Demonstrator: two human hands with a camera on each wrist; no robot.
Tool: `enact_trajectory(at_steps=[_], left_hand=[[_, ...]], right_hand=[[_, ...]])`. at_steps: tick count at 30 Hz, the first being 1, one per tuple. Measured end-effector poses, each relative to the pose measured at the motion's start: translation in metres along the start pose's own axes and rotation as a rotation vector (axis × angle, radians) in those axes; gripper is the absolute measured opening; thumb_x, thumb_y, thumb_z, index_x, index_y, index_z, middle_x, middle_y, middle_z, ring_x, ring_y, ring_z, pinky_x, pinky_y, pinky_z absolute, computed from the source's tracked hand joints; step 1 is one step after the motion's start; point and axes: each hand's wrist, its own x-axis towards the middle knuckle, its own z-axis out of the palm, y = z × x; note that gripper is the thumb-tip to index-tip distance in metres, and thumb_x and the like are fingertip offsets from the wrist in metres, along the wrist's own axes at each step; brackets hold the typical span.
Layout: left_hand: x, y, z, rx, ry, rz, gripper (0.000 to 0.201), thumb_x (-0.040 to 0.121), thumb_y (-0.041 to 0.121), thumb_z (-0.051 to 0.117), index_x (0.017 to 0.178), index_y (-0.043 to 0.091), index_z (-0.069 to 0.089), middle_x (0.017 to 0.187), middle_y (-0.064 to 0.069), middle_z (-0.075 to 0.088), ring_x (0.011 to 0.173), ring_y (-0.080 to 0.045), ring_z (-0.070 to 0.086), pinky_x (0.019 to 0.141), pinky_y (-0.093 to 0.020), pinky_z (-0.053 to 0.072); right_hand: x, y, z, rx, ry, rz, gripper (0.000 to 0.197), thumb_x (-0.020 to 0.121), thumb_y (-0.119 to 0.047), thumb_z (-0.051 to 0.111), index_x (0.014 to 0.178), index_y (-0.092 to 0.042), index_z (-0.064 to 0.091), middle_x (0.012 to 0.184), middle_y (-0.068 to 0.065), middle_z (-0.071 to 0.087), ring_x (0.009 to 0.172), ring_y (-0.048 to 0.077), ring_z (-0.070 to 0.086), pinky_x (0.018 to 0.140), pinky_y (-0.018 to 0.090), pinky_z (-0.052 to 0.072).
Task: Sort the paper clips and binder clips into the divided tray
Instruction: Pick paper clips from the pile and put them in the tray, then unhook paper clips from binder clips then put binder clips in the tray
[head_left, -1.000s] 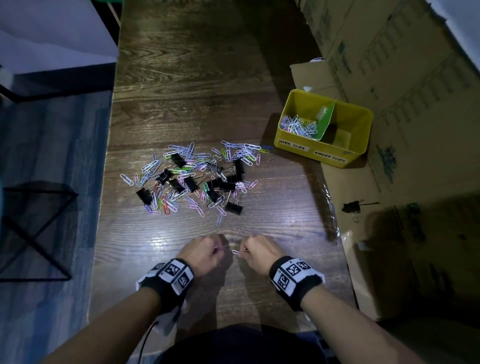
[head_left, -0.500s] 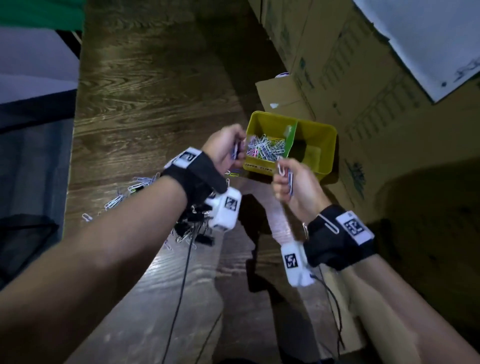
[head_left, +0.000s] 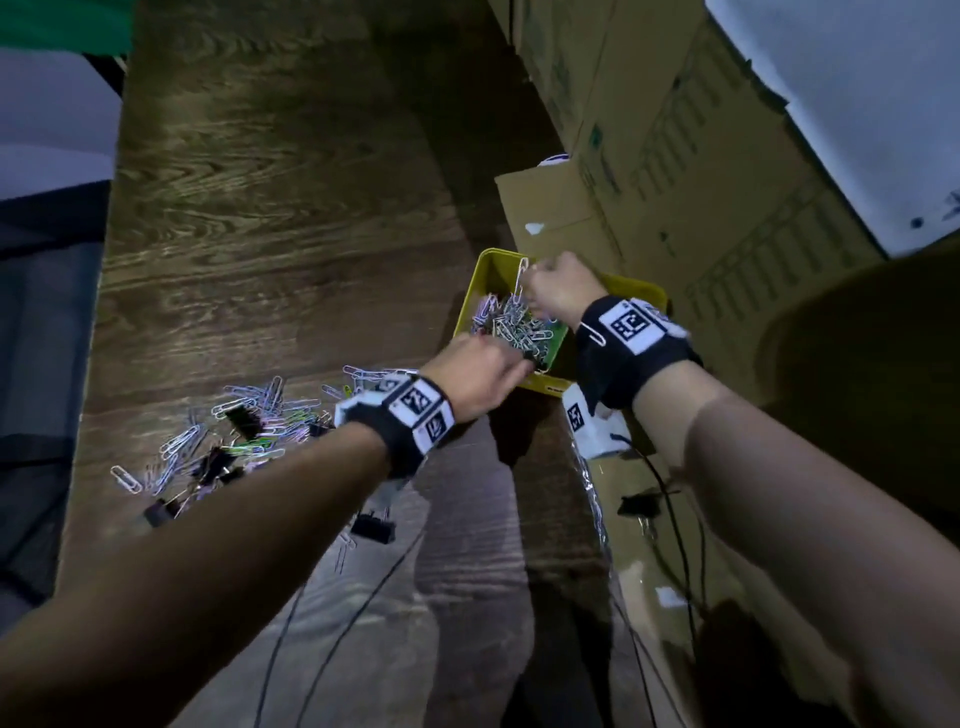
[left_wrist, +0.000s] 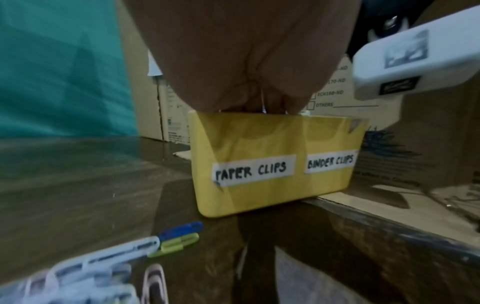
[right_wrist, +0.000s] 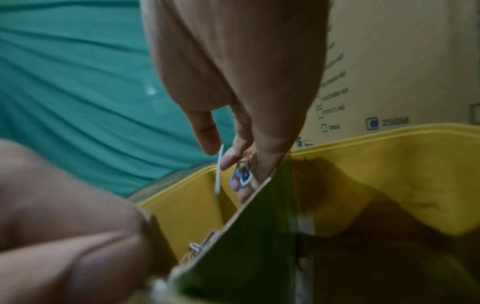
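Right hand (head_left: 558, 291) pinching a white paper clip (head_left: 520, 278) over the yellow tray (head_left: 480, 291) holding paper clips, left hand (head_left: 475, 371) at its near rim, grip unclear, loose clips (head_left: 260, 426) on table (head_left: 270, 218)

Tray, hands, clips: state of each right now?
Tray: upright; paper-clip side holds a pile, binder side looks empty.
Right hand: over the paper-clip side, pinching a white paper clip.
Left hand: at the near rim; grip unclear.
Loose clips: unsorted on the table.
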Motion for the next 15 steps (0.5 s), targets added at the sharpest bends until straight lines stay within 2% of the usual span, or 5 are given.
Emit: enact_trajectory(at_steps=[2, 5, 9, 13, 15], left_hand=[[-0.013, 0.0, 0.008, -0.005, 0.031, 0.027, 0.022, 0.086, 0.019, 0.047, 0.07, 0.007, 0.056, 0.076, -0.014, 0.061, 0.077, -0.032, 0.058, 0.077, -0.037, 0.04], [-0.03, 0.004, 0.01, -0.046, 0.003, 0.079, 0.019, 0.077, 0.015, 0.047, 0.068, 0.004, 0.058, 0.073, -0.015, 0.062, 0.077, -0.032, 0.059, 0.081, -0.038, 0.042], [-0.066, 0.003, 0.009, -0.306, 0.074, 0.192, 0.022, 0.085, 0.011, 0.055, 0.103, 0.008, 0.068, 0.098, -0.009, 0.069, 0.091, -0.02, 0.062, 0.089, -0.028, 0.047], [-0.117, -0.032, 0.0, -0.513, 0.504, -0.132, 0.025, 0.085, 0.007, 0.055, 0.103, 0.016, 0.07, 0.096, -0.002, 0.069, 0.088, -0.011, 0.062, 0.083, -0.022, 0.048], [-0.141, -0.068, 0.001, -0.329, 0.482, -0.351, 0.023, 0.084, 0.01, 0.058, 0.102, 0.018, 0.069, 0.097, -0.005, 0.065, 0.085, -0.018, 0.061, 0.08, -0.03, 0.05]], right_hand=[[-0.004, 0.004, 0.007, -0.259, -0.024, -0.027, 0.029, 0.092, -0.02, 0.051, 0.109, 0.0, 0.063, 0.103, 0.016, 0.066, 0.097, 0.03, 0.061, 0.089, 0.036, 0.047], [-0.021, 0.008, 0.017, -0.411, -0.057, -0.054, 0.038, 0.091, -0.028, 0.055, 0.122, -0.006, 0.058, 0.123, 0.015, 0.061, 0.111, 0.029, 0.058, 0.094, 0.031, 0.045], [-0.054, 0.032, 0.027, -0.354, -0.05, -0.24, 0.041, 0.089, -0.027, 0.061, 0.128, -0.014, 0.056, 0.128, 0.005, 0.061, 0.117, 0.016, 0.056, 0.099, 0.022, 0.037], [-0.098, 0.055, 0.038, -0.249, 0.065, -0.488, 0.023, 0.086, -0.014, 0.061, 0.106, -0.022, 0.067, 0.103, 0.0, 0.065, 0.096, 0.01, 0.059, 0.091, 0.027, 0.046], [-0.117, 0.056, 0.052, -0.239, 0.071, -0.586, 0.018, 0.085, -0.01, 0.06, 0.097, -0.021, 0.069, 0.093, -0.005, 0.062, 0.085, 0.006, 0.055, 0.081, 0.02, 0.044]])
